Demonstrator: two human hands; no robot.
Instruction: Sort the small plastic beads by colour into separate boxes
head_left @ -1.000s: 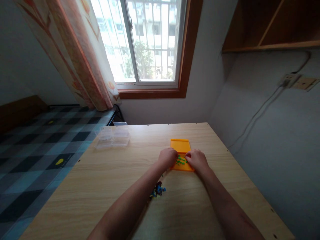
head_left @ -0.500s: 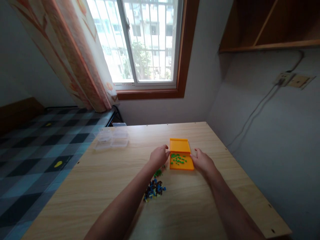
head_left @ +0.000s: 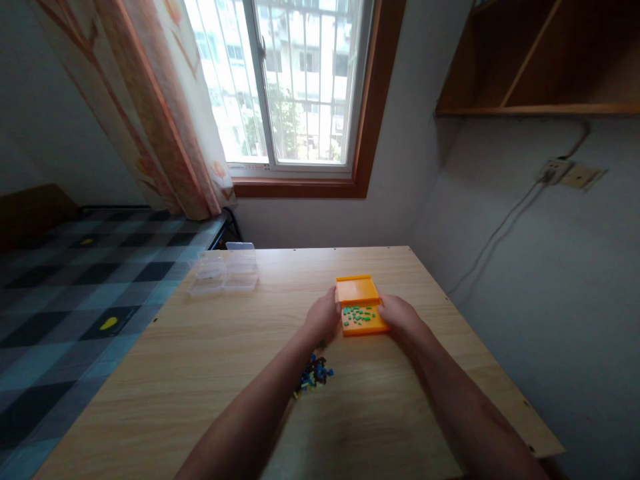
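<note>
An orange plastic case [head_left: 357,289], its hinged lid folded back, is held between my two hands over the far half of the table. Several small green pieces [head_left: 358,314] lie scattered in its near half. My left hand [head_left: 324,313] grips the case's left side near the hinge. On the opposite side my right hand [head_left: 399,313] is closed on the right edge. Close to my left forearm is a loose pile of small blue, brown and yellow building blocks [head_left: 316,372]. A few green pieces beside that pile are mostly hidden by my left hand.
Clear plastic boxes [head_left: 240,282] with raised lids stand at the table's far left corner. The wooden table [head_left: 210,347] has a bed with a checked cover [head_left: 125,287] to its left. A cable [head_left: 493,233] hangs down the right wall.
Both hands have closed more firmly around the case's sides. The case has tilted slightly, and my left hand now covers more of the loose green pieces. The camera view has shifted a little.
</note>
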